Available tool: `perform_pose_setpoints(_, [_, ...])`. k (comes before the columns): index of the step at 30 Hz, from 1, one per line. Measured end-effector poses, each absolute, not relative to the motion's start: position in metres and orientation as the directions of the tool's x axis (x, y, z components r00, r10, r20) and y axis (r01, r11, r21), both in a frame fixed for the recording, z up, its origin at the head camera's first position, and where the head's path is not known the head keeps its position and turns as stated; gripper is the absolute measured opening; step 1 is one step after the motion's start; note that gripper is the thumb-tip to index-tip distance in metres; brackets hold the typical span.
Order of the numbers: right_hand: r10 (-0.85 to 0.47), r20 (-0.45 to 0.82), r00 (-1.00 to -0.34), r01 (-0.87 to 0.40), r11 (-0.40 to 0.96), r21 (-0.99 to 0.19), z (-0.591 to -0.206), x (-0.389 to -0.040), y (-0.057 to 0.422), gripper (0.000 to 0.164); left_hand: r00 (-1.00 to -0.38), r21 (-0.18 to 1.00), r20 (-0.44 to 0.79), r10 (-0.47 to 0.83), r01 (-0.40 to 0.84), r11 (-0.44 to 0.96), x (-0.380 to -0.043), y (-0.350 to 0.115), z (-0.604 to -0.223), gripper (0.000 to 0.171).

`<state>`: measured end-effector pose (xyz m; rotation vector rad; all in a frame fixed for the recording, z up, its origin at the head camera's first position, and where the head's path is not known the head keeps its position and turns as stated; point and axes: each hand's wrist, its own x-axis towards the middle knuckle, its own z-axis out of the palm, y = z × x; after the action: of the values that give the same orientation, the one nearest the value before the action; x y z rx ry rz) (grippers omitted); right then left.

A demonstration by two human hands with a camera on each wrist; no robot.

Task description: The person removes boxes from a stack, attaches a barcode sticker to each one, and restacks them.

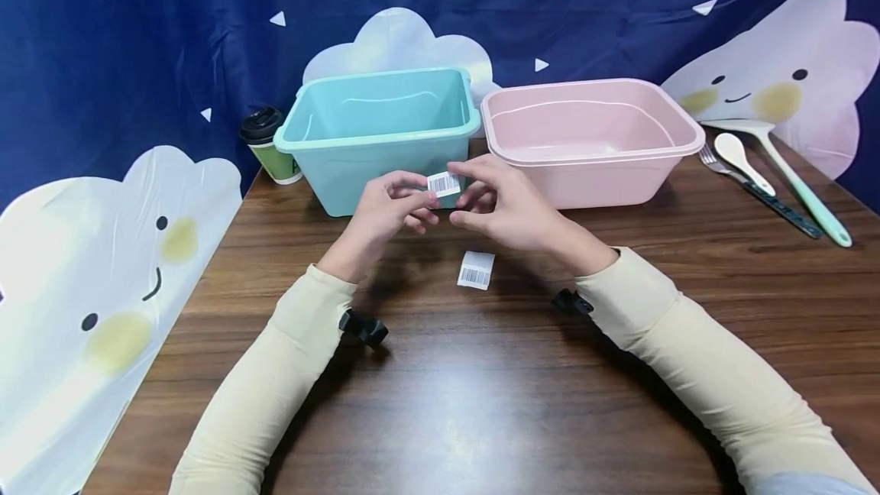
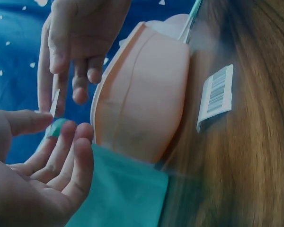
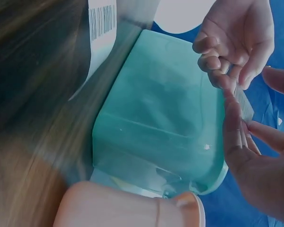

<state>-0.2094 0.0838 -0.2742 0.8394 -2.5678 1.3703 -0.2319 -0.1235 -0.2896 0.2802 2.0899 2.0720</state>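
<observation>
A small white barcode label [image 1: 443, 184] is pinched between the thumb and fingers of my left hand [image 1: 385, 208], in front of the teal bin. My right hand [image 1: 512, 205] is beside it, its index fingertip right at the label's upper right corner and its thumb apart, lower down. From the left wrist the held label [image 2: 55, 103] appears edge-on above the left thumb, with the right hand [image 2: 85, 33] behind it. A second barcode label [image 1: 476, 270], slightly bent, lies on the wooden table [image 1: 440, 373] below the hands.
Behind the hands stand a teal bin [image 1: 385, 166] and a pink bin [image 1: 598, 182]. A green cup with a black lid [image 1: 271, 143] is at the back left. At right lie a fork [image 1: 770, 201], a white spoon [image 1: 742, 163] and a green-handled ladle [image 1: 804, 182].
</observation>
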Motion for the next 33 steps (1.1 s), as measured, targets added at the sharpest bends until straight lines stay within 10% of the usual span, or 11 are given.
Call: perform_pose_setpoints(33, [-0.495, 0.09, -0.864, -0.369, 0.501, -0.783, -0.296, -0.24, 0.027, 0.076, -0.978, 0.857, 0.21, 0.02, 0.194, 0.478, -0.258, -0.169, -0.307, 0.008])
